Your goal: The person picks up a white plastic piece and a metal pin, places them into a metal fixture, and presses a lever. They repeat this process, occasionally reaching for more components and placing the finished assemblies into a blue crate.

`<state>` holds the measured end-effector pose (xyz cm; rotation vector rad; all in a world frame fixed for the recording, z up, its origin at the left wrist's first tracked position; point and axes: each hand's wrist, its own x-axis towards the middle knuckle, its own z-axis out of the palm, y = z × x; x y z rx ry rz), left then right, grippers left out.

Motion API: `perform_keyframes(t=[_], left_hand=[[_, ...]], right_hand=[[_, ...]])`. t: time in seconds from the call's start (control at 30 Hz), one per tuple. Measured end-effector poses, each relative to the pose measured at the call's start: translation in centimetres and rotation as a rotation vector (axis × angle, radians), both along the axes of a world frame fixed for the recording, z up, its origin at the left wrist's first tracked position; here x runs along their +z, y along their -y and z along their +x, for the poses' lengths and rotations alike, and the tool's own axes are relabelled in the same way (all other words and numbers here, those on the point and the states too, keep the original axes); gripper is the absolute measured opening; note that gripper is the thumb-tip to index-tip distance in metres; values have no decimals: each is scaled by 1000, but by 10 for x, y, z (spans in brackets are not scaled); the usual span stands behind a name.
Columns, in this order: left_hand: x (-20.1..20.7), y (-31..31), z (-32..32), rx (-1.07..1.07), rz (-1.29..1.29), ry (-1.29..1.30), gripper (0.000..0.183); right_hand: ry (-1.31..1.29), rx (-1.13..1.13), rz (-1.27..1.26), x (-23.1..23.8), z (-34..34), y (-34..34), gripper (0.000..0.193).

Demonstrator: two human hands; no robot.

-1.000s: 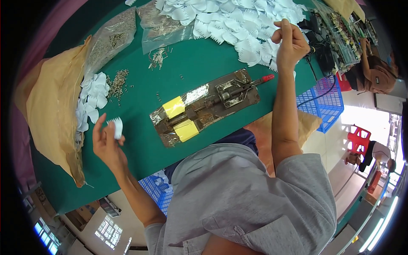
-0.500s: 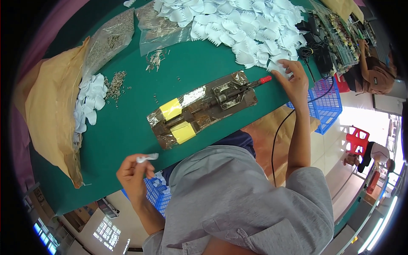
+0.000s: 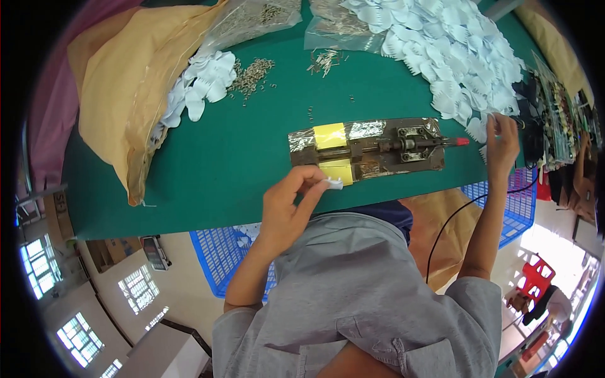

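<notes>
My left hand [image 3: 290, 205] pinches a small white toothed claw-clip half [image 3: 334, 184] between thumb and fingertips. It hovers at the near edge of a long metal jig [image 3: 372, 165] with yellow patches, a toggle clamp [image 3: 413, 145] and a red-tipped handle [image 3: 462, 142]. At the right, my right hand [image 3: 502, 148] reaches to the near edge of a big heap of white claw-clip halves [image 3: 454, 57]. Its thumb and fingers close on one white half [image 3: 479, 129], partly hidden by the fingers.
Small metal springs [image 3: 252, 75] and thin pins [image 3: 326, 63] lie beyond the jig, below clear plastic bags [image 3: 258, 22]. A tan sack [image 3: 135, 75] spills more white pieces at the left. Blue baskets [image 3: 220, 264] stand below the table edge. A black cable [image 3: 450, 220] hangs at the right.
My left hand has moved right with its claw-clip half, up to the jig's near edge. My right hand's fingers have closed at the heap's edge. The view has turned and shifted.
</notes>
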<state>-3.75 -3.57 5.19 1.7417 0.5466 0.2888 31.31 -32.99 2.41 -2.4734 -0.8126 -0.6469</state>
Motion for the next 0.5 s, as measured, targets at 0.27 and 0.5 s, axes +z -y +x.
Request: perform_keyframes(t=[0.27,0.5], left_hand=[[-30,27,13,237,401,145,14],[-53,32,26,415,391,219,19]], right_hand=[[-618,538,141,84,-89,-119,15],[-239,993,-313,50,-133,-198,31]])
